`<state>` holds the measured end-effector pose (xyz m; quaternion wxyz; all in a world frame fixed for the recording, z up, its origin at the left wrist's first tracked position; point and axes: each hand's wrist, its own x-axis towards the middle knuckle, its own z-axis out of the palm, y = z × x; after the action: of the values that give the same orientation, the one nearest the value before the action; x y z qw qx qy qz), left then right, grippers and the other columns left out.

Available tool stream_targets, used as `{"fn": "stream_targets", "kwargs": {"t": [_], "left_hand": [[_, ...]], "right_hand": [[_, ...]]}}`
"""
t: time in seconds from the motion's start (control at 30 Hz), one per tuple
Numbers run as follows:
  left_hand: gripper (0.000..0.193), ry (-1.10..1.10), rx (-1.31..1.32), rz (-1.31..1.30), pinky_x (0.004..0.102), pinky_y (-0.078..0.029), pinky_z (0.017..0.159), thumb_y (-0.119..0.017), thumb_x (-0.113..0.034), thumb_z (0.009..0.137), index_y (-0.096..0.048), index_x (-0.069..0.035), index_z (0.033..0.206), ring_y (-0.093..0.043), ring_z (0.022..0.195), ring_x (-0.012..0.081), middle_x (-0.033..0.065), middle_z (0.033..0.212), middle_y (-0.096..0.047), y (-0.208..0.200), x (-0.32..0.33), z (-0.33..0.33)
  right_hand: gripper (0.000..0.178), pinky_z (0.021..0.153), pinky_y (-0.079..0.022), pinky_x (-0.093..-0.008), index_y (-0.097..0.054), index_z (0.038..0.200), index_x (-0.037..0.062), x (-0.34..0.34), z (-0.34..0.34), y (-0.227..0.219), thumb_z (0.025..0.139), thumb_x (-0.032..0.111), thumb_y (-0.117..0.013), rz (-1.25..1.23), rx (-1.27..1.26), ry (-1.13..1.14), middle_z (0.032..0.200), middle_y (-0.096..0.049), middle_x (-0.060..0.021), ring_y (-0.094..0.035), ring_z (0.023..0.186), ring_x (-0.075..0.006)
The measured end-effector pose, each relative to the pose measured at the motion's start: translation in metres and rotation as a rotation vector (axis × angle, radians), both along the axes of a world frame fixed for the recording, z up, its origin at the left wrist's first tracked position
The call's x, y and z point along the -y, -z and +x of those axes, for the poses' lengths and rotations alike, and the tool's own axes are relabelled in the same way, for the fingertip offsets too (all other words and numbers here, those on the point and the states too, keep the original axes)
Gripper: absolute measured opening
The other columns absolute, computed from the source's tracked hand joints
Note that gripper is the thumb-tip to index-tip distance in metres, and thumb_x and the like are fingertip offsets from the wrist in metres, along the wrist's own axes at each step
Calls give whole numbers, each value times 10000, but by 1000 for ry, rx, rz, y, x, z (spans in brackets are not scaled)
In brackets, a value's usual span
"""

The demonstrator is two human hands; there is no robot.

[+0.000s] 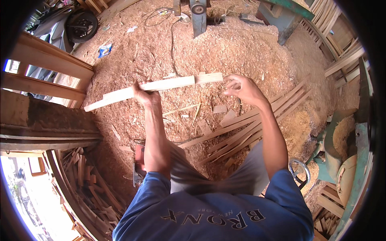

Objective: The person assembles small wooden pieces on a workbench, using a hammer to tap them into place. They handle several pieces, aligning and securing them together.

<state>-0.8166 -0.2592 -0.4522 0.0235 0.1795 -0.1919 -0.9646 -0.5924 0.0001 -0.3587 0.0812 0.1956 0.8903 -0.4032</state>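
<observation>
Two pale wooden strips lie together in my left hand [145,94], whose fingers wrap round them left of their middle. The nearer strip [175,83] reaches further left. Behind it, the second strip [209,78] sticks out past its right end. They are held up above the shavings, sloping slightly up to the right. My right hand [246,91] is just off the right end of the strips, fingers bent and apart, with nothing seen between them. Whether a fingertip touches the wood end is hard to tell.
Shavings [132,52] cover the floor. Long wooden strips [245,128] and offcuts lie before my legs. A red power tool [139,154] is by my left leg. Green machinery [335,136] with a handwheel [299,170] stands right, another machine [199,20] ahead. A wooden frame [52,60] and motorcycle [80,26] are left.
</observation>
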Motion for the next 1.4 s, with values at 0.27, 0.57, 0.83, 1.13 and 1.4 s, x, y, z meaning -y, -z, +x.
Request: {"fn": "stream_targets", "kwargs": {"t": [0.27, 0.57, 0.83, 1.13, 1.4], "left_hand": [[238, -3, -109, -88, 312, -553, 567, -701, -260, 918, -530, -102, 866, -578, 608, 150, 38, 694, -568, 0, -11, 8], [353, -33, 1, -74, 359, -547, 588, -774, -374, 816, -530, -126, 875, -571, 613, 155, 11, 666, -531, -21, -15, 31], [241, 323, 241, -197, 341, -493, 711, -600, -325, 912, -467, -130, 862, -478, 663, 138, -3, 727, -438, 22, -55, 78], [399, 451, 306, -236, 365, -522, 806, -685, -402, 907, -499, -74, 1036, -544, 813, 166, 21, 839, -496, 56, -64, 97], [444, 430, 306, -163, 332, -537, 857, -631, -485, 945, -496, -64, 909, -563, 769, 167, 28, 752, -525, 51, -65, 90]], "right_hand": [[307, 771, -616, -327, -605, 1217, -16, 9, -12, 50, 959, 151, -617, -370, -460, 132, 1120, -708, -176, -732, 885, -218], [221, 740, -610, -305, -668, 1063, 11, 7, -11, 51, 924, 182, -677, -287, -272, 60, 1003, -736, -147, -727, 838, -191], [321, 464, -404, -269, -705, 895, 34, 47, -21, 72, 843, 343, -776, -101, -105, -168, 743, -690, -55, -530, 531, -94], [327, 582, -500, -322, -763, 919, 103, 54, -17, 57, 731, 354, -854, -26, -260, -274, 780, -728, -48, -614, 603, -134], [463, 810, -607, -411, -676, 1236, 121, 49, -18, 69, 820, 294, -785, -216, -347, -274, 1036, -745, -127, -736, 897, -242]]}}
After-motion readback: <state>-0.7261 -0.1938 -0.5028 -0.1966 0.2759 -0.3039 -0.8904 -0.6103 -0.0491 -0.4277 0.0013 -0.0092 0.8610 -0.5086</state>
